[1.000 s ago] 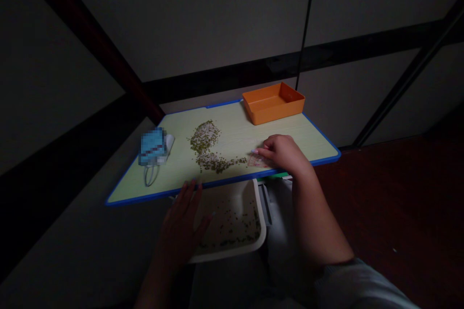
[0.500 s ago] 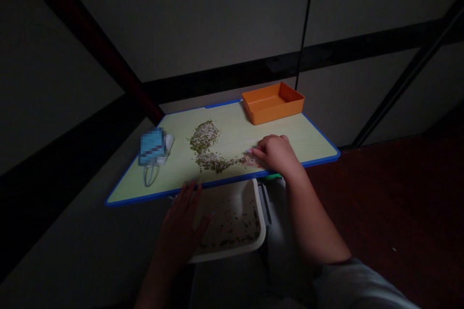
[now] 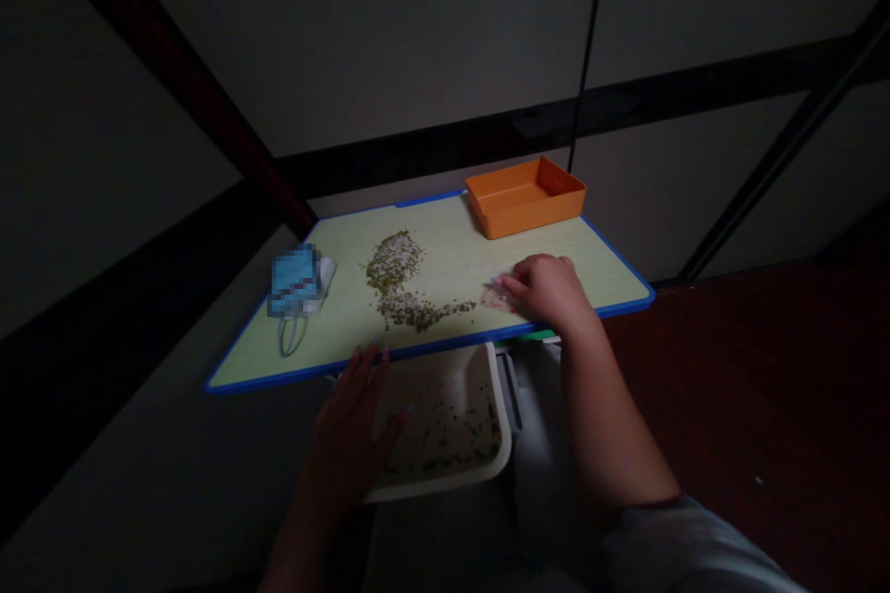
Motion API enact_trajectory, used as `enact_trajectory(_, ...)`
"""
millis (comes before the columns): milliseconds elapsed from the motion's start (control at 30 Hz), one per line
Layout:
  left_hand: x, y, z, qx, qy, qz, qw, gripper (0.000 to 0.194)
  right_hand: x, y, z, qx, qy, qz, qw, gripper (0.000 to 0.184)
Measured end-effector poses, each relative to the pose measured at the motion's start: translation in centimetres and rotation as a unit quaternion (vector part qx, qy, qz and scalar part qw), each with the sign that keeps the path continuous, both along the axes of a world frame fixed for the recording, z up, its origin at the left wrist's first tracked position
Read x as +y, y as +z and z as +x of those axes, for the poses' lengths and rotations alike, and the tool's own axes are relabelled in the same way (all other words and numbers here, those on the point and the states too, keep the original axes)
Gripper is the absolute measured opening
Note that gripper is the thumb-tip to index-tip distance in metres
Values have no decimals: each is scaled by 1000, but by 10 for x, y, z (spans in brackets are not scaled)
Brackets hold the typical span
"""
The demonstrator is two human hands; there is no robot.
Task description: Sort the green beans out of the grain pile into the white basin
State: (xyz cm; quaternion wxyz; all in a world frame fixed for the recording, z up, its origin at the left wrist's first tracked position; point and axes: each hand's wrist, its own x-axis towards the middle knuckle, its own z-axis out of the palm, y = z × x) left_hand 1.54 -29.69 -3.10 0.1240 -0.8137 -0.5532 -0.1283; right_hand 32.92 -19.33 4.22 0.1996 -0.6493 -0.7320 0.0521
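My right hand [image 3: 553, 287] is closed on a small clear plastic piece with reddish marks [image 3: 495, 298], low over the tabletop; its exact kind is not plain. To its left, a thin trail of small greenish-brown and pale grains [image 3: 417, 310] joins a rounder heap of grains [image 3: 394, 259]. My left hand [image 3: 354, 398] has its fingers spread, fingertips at the table's front edge and palm above a white bin [image 3: 506, 445]. Dark bits are scattered inside that bin, which is partly hidden by the hand.
The pale yellow table [image 3: 334, 347] has a raised blue rim. An orange tray [image 3: 525, 213] stands at its back right. At the left edge lie a blurred blue item [image 3: 293, 280] and a looped cord [image 3: 288, 338]. A wall panel [image 3: 445, 37] rises behind.
My right hand has drawn the clear plastic piece slightly right, away from the end of the grain trail. My left hand has stayed in place.
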Motion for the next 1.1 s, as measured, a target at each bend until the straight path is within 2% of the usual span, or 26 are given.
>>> enact_trajectory(300,0,0,-1,-3,-10,-1,1000,77,-1,2,10,-4,-44,-17,999,42)
enact_trajectory(467,-1,2,1,0,6,-13,1000,76,2,-1,6,-2,-50,-7,999,43)
enact_trajectory(867,0,0,0,3,3,-3,1000,75,2,-8,3,45,3,23,999,40)
enact_trajectory(1100,0,0,0,-1,0,-4,1000,75,2,-5,-1,54,34,22,998,36)
